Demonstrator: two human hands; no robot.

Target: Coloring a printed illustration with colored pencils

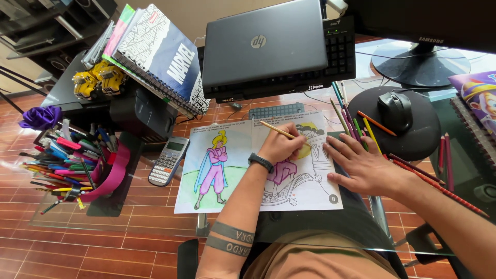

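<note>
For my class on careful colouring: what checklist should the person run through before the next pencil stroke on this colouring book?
1. Pencil gripped in left hand: ok.
2. Right hand flat, steadying the right edge of the colouring book: ok.
3. Book open flat on the glass desk: ok.
4. Spare coloured pencils lying beside the right hand: ok.
5. Pencil tip sharp: cannot tell, hidden by the hand.
6. Calculator clear of the page: ok, just beside it.
</note>
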